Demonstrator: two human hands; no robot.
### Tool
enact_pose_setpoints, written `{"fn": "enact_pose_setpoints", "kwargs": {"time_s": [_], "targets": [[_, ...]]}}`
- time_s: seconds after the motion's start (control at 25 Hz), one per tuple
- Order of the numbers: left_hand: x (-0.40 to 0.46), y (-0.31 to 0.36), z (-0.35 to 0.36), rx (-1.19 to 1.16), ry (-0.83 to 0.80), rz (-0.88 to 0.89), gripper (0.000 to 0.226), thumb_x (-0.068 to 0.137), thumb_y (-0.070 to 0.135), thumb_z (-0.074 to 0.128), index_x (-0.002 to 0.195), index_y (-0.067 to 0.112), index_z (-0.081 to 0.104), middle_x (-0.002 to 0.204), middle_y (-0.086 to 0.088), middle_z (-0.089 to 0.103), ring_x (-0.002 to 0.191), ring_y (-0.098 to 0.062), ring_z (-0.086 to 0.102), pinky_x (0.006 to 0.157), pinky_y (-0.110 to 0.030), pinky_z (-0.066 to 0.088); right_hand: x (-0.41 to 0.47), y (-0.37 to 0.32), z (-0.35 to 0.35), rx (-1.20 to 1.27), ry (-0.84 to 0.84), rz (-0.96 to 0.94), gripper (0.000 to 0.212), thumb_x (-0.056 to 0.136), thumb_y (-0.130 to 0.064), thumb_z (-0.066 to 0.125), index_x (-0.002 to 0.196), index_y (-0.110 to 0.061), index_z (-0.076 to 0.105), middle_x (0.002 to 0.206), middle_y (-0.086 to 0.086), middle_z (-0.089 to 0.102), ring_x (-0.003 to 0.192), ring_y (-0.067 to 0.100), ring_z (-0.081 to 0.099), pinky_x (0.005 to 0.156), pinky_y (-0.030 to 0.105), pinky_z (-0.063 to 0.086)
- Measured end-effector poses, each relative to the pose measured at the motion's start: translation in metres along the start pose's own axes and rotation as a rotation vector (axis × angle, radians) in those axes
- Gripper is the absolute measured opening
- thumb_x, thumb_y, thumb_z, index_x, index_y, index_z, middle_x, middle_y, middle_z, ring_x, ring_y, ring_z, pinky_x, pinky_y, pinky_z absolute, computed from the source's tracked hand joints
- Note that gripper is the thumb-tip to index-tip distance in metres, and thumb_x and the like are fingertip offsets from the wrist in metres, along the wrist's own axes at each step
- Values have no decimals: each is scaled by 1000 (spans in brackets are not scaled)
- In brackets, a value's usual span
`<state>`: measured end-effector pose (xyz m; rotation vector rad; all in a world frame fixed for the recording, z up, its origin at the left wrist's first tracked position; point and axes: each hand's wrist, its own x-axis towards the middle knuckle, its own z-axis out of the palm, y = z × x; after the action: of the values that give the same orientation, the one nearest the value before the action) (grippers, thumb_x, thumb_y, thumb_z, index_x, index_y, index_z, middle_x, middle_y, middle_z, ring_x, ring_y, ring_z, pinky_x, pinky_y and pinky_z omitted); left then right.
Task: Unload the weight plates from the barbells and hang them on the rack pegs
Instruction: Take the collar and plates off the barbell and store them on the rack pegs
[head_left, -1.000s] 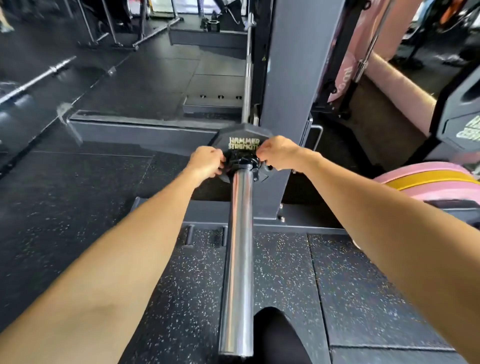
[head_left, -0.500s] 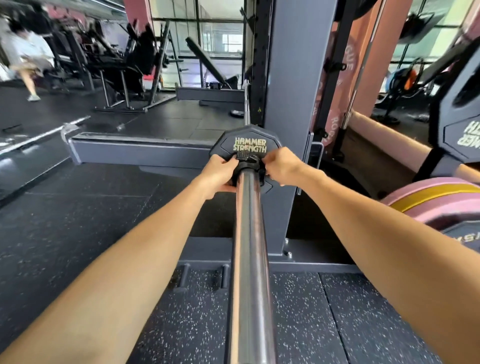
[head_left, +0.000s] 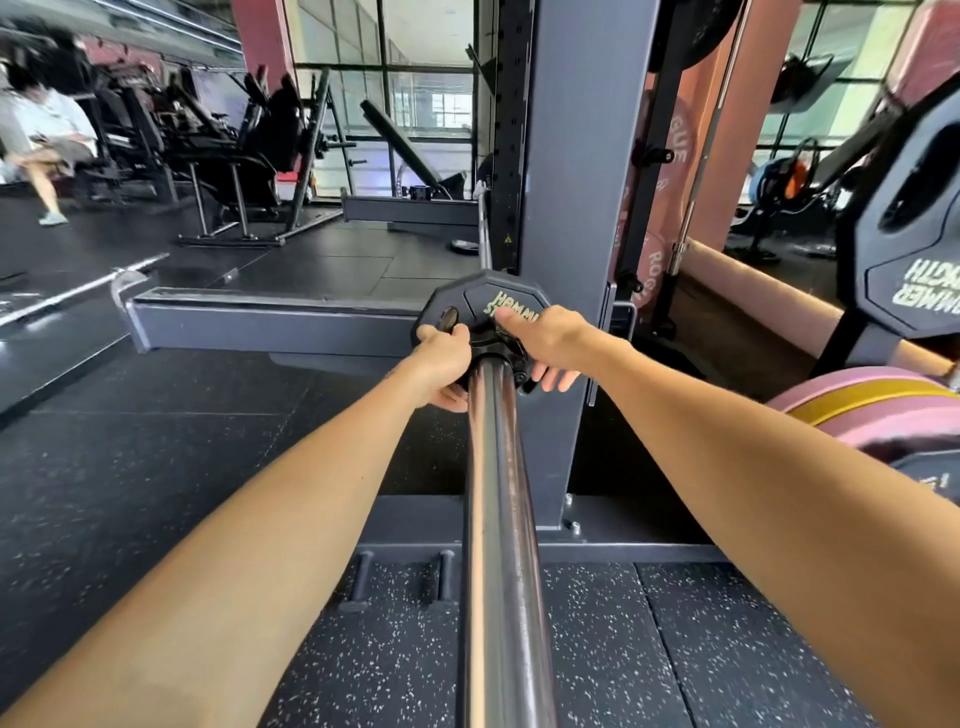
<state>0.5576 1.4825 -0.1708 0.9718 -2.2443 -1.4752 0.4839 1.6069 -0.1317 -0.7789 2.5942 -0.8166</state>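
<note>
Head view: plate (head_left: 480, 306) lettering half-hidden by right hand (head_left: 545, 340)

Bar (head_left: 501, 519): polished metal, glossy, with streaked reflections along its length. Plate (head_left: 470, 304): matt black, rubber-like coating with pale raised lettering; the collar (head_left: 511, 358) looks like black plastic. Floor (head_left: 597, 649): rough black rubber matting, white-speckled; upright (head_left: 582, 208): smooth grey painted metal, satin finish.
</note>
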Motion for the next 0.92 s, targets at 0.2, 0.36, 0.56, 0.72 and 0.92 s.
{"fn": "enact_pose_setpoints", "kwargs": {"time_s": [0.2, 0.36, 0.56, 0.72, 0.92], "targets": [[7, -5, 10, -237, -62, -78, 31, 100, 49, 27, 111, 20, 24, 111, -15, 58, 88, -28, 65, 76, -47, 60, -2, -17, 9, -92, 83, 24, 58, 89, -61, 41, 85, -5, 55, 68, 14, 64, 63, 32, 70, 70, 34, 60], [8, -7, 12, -281, -167, -94, 39, 95, 61, 28, 102, 24, 36, 113, -16, 67, 94, -28, 70, 71, -41, 60, 0, -27, 14, -149, 98, 52, 45, 93, -50, 39, 80, -9, 54, 70, 10, 60, 63, 33, 72, 75, 35, 59], [8, -2, 12, -297, -219, -73, 59, 91, 70, 32, 119, 21, 50, 104, -11, 71, 95, -25, 70, 81, -44, 59, 12, -19, 23, -204, 87, 50, 59, 94, -56, 23, 111, -11, 58, 79, 11, 59, 49, 30, 69, 60, 34, 59], [7, -3, 12, -378, -197, -82, 56, 87, 59, 43, 122, 14, 44, 98, -16, 73, 86, -30, 73, 77, -48, 60, 12, -15, 23, -359, 127, -131, 40, 100, -33, 21, 103, -11, 55, 74, 5, 55, 32, 20, 59, 48, 24, 44], [9, -7, 16, -403, -126, -28, 31, 88, 49, 46, 86, 27, 24, 108, -25, 68, 89, -36, 71, 74, -57, 58, 8, -16, 21, -363, 185, -187, 22, 98, -11, 24, 84, -11, 42, 63, 2, 48, 40, 17, 50, 49, 29, 46]]}}
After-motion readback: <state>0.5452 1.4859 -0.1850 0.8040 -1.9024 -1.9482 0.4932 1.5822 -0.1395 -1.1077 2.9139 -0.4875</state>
